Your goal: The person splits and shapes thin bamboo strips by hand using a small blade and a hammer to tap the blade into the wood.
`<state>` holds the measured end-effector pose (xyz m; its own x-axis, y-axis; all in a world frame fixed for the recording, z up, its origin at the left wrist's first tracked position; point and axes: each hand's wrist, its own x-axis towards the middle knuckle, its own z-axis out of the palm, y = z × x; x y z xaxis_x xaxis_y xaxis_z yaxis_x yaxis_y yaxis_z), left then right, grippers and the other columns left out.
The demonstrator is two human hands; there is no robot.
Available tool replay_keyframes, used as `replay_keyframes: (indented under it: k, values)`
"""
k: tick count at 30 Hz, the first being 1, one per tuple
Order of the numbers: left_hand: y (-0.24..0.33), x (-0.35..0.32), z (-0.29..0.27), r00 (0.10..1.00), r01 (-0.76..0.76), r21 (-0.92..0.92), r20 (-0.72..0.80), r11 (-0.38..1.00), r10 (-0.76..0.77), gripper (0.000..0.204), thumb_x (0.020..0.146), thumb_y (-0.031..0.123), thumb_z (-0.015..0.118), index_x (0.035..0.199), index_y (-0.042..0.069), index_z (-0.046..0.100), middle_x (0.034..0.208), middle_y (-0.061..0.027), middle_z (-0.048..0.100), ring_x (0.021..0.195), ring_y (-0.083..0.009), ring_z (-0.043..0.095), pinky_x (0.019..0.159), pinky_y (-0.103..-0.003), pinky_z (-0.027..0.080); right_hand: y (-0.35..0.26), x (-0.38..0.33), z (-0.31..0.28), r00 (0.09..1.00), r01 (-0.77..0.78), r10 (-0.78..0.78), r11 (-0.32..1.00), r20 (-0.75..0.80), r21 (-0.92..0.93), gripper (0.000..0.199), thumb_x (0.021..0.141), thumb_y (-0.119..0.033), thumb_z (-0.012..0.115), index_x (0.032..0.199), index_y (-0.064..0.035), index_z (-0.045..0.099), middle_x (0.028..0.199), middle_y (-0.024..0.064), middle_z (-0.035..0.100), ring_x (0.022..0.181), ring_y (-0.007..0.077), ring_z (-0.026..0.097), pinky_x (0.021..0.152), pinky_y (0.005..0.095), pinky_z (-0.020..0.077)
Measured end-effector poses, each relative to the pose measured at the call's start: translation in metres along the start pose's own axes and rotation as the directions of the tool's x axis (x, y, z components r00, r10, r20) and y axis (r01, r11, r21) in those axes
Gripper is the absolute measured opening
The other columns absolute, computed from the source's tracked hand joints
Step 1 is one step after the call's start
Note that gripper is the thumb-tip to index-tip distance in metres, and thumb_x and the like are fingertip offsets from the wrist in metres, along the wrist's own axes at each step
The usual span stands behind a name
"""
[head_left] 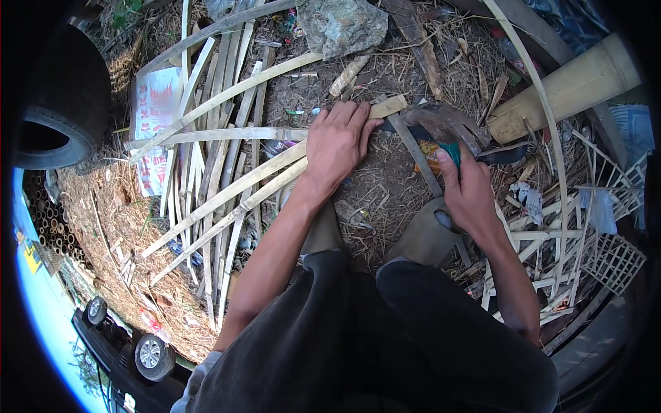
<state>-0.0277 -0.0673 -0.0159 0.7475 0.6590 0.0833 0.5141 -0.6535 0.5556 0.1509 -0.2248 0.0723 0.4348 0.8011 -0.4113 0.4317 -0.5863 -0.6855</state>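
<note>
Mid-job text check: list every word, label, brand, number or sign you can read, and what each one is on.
No text I can quote.
Printed sheet at the left: rows of red print, not quoted; the finer print is too blurred to read.
Orange wrapper beside the right hand: markings too small to read.
Yellow panel at the far left edge: too small to tell any lettering.

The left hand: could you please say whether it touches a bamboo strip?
Touching: the head view shows the left hand curled over the bamboo strip, which juts out beyond it.
</note>
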Motion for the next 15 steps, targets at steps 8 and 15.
replay_keyframes:
  k: [8, 15]
  values:
    - [-0.011, -0.003, 0.01, 0.977, -0.204, 0.09, -0.051, 0.975, 0.209, 0.03, 0.098, 0.025, 0.07, 0.115, 0.001, 0.069, 0.088, -0.0095, 0.063, 0.081, -0.0267, 0.064, 0.071, -0.04, 0.05, -0.001, 0.011, 0.002, 0.991, 0.131, -0.131, 0.989, 0.001, -0.066, 0.049, 0.109, -0.03, 0.057, 0.126, 0.0163, 0.058, 0.068, 0.028, 0.064, 0.064, 0.0433, 0.07, 0.06, 0.0471, 0.0517]
    - [-0.019, -0.003, 0.016, 0.968, -0.242, 0.069, -0.059, 0.968, 0.246, 0.029, 0.1, 0.025, 0.067, 0.117, 0.0, 0.067, 0.089, -0.0124, 0.064, 0.08, -0.0306, 0.065, 0.072, -0.04, 0.052, 0.001, 0.014, 0.007, 0.988, 0.155, -0.156, 0.982, -0.004, -0.105, 0.047, 0.109, -0.031, 0.057, 0.13, 0.0107, 0.059, 0.071, 0.0288, 0.066, 0.069, 0.0457, 0.07, 0.062, 0.0478, 0.0523]
